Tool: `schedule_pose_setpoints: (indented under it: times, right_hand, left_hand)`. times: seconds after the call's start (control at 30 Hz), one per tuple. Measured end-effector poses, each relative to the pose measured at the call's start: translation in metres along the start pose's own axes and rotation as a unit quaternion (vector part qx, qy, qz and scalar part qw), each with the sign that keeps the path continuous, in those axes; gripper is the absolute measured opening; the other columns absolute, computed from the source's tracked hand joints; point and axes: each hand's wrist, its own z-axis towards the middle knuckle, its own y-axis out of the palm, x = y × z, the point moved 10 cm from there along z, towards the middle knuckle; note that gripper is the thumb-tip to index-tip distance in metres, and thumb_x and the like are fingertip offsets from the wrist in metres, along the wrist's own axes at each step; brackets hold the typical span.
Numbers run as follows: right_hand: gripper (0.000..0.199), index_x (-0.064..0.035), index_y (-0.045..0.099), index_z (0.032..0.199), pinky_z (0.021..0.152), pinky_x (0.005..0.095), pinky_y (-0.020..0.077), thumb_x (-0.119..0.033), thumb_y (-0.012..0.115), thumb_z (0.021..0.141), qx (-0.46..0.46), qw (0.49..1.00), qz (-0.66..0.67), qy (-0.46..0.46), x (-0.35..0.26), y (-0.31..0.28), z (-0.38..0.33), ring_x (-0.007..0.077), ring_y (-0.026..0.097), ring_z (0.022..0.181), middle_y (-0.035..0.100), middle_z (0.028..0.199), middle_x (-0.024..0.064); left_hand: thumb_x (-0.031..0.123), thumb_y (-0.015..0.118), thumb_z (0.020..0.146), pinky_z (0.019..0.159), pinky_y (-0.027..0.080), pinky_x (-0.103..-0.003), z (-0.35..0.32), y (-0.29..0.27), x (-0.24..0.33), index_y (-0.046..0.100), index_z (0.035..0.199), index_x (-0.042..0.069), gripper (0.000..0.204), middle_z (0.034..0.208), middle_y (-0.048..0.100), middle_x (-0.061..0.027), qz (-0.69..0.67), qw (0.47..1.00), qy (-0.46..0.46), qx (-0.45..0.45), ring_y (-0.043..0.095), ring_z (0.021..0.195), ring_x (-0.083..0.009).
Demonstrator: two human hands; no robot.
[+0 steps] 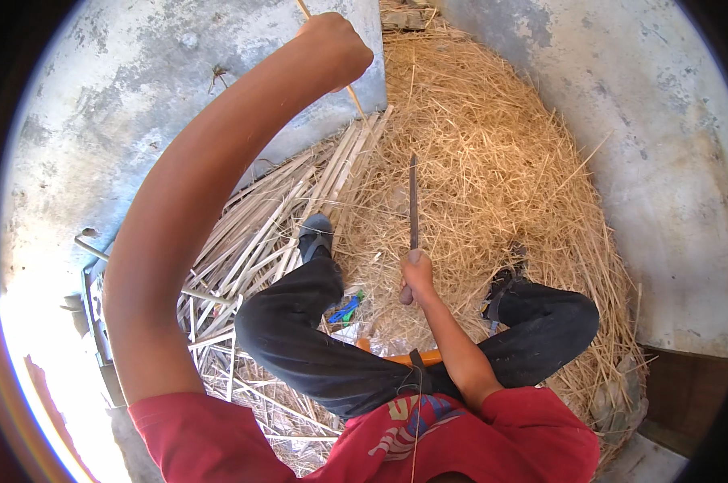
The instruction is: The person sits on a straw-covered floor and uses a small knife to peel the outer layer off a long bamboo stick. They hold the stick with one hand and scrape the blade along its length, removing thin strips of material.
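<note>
My left hand (336, 50) is raised at the top, its arm stretched forward. Its fingers are closed round a thin, pale wooden strip (353, 97), which slants down toward the heap of flat strips below. Between my knees, my right hand (418, 278) grips the handle of a long knife. The dark, narrow knife blade (413, 201) points away from me over the straw-coloured shavings, apart from the strip. Many long, flat wooden strips (255, 221) lie in a heap on the left, beyond my left foot.
Curly shavings (493, 145) cover the floor ahead and to the right. Weathered grey walls stand at the left (187, 64) and right (646, 161). A blue bundle (345, 309) lies near my left knee. Under my legs is an orange bar (424, 357). Bright light enters at the far left.
</note>
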Motion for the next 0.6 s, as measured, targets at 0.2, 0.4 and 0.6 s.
schedule_pose_setpoints:
  times: [0.2,0.4,0.6]
  right_hand:
    - [0.010,-0.0036,0.049,0.079,0.038,0.0314,0.0400,-0.005,0.058,0.081,-0.001,0.995,-0.089,-0.036,0.027,0.020,0.008,0.0146,0.047,0.040,0.049,0.058,0.0037]
    - [0.015,-0.0012,0.051,0.083,0.053,0.0346,0.0466,-0.010,0.062,0.077,0.073,0.964,-0.193,-0.166,-0.007,0.021,0.005,0.0181,0.058,0.057,0.055,0.066,0.0090]
    - [0.024,0.0012,0.055,0.092,0.068,0.0392,0.0494,-0.014,0.065,0.076,0.092,0.968,-0.215,-0.092,0.009,0.023,0.021,0.0266,0.063,0.075,0.063,0.083,0.0160]
  left_hand:
    - [0.004,0.069,0.072,0.063,0.054,-0.036,-0.006,0.005,-0.010,0.071,0.075,0.009,0.006,0.074,0.069,-0.0096,-0.017,1.000,0.007,0.021,0.067,0.075,-0.0271]
    - [0.004,0.069,0.073,0.062,0.054,-0.037,0.001,0.028,-0.036,0.073,0.081,0.010,0.011,0.075,0.069,-0.0098,-0.026,0.998,-0.047,0.011,0.067,0.077,-0.0269]
    - [0.001,0.069,0.070,0.062,0.054,-0.038,0.009,0.041,-0.052,0.073,0.081,0.010,0.016,0.076,0.069,-0.0098,-0.041,0.996,-0.059,-0.047,0.068,0.076,-0.0276]
